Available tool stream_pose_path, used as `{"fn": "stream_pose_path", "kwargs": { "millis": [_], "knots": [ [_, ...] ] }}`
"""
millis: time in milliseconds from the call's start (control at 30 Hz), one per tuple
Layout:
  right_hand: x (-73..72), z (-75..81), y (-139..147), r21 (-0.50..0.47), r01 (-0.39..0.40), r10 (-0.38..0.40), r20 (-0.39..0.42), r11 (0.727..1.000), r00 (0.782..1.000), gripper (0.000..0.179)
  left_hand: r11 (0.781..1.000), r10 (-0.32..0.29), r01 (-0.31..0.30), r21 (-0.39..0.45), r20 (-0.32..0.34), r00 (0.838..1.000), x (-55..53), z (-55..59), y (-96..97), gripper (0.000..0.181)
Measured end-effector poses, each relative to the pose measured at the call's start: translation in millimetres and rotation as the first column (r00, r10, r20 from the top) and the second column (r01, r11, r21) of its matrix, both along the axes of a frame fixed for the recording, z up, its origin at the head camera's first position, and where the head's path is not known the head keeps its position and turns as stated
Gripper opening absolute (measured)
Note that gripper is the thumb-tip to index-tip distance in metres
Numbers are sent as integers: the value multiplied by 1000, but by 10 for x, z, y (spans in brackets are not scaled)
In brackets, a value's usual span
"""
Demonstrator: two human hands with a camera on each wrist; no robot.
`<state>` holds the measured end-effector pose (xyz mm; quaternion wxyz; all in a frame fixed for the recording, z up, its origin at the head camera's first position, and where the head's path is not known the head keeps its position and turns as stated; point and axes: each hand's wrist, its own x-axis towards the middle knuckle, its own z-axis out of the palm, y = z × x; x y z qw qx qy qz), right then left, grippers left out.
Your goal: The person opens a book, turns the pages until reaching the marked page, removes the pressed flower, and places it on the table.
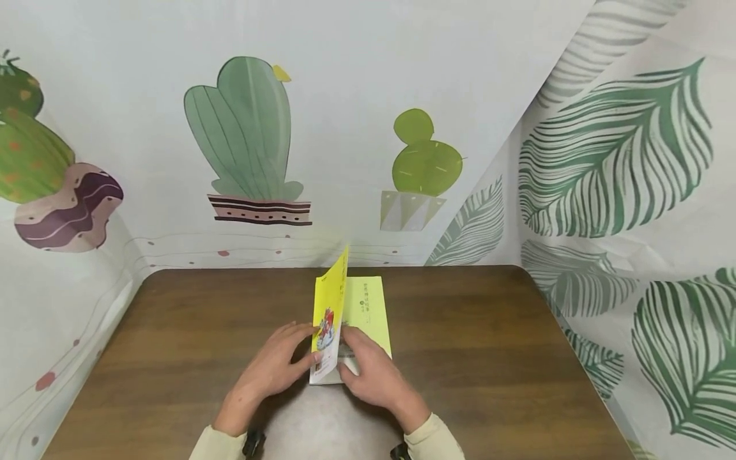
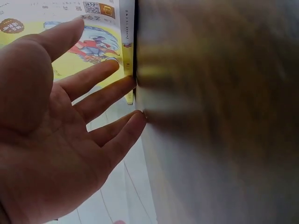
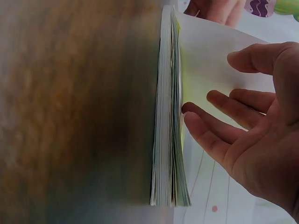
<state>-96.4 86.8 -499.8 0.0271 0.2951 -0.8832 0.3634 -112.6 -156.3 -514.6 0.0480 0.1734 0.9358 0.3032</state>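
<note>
A paperback book with a yellow front cover [image 1: 330,291] lies on the table, its cover raised nearly upright. Below it shows a pale yellow-green title page [image 1: 370,303] with vertical characters. On the outer side of the cover, my left hand [image 1: 275,363] has its fingertips close to the printed picture; in the left wrist view those fingers are spread beside the spine [image 2: 127,35]. My right hand [image 1: 374,372] is on the inner side, over the lower part of the page. In the right wrist view its fingers are loosely bent near the page block [image 3: 167,126] and the cover's white inside [image 3: 210,46].
The brown wooden table [image 1: 471,358] has rounded far corners. Behind it hangs a white wall covering [image 1: 345,128] printed with cacti, with large leaves on the right side. A bright reflection lies on the table in front of the book.
</note>
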Motion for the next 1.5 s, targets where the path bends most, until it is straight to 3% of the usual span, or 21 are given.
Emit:
{"fn": "stream_pose_path", "kwargs": {
  "millis": [100, 233, 367, 433, 567, 667, 833, 900, 1167, 1500],
  "knots": [
    [31, -16, -32, 27, -12, 12, -22, 1000, 1000, 64, 999, 17, -17, 41, 5, 1000, 6, 5, -3, 55],
    [76, -26, -82, 45, -24, 24, 0, 999, 1000, 68, 988, 79, -84, 126, 46, 996, -3, 33, -4, 55],
    [123, -23, -137, 39, -56, 56, 3, 998, 998, 73, 953, 141, -172, 250, 139, 980, -2, 86, -33, 59],
    [145, -24, -161, 40, -74, 75, -17, 996, 997, 76, 920, 152, -206, 334, 179, 972, -1, 127, -58, 60],
    [182, -39, -202, 57, -103, 107, -73, 993, 992, 78, 812, 127, -244, 529, 248, 960, -6, 238, -118, 61],
    [198, -51, -221, 77, -110, 118, -108, 991, 987, 77, 746, 97, -270, 608, 301, 949, -16, 315, -181, 70],
    [215, -70, -236, 130, -124, 141, -131, 984, 981, 73, 749, 191, -388, 537, 385, 903, 20, 430, -331, 85],
    [225, -71, -243, 152, -130, 150, -126, 980, 981, 70, 759, 223, -409, 507, 387, 895, 32, 466, -390, 86],
    [266, -58, -240, 233, -140, 172, -124, 962, 977, 58, 761, 261, -384, 522, 296, 919, 27, 536, -521, 76],
    [308, -73, -224, 312, -154, 202, -128, 937, 971, 52, 834, 325, -372, 407, 181, 928, 24, 557, -607, 71]
  ]
}}
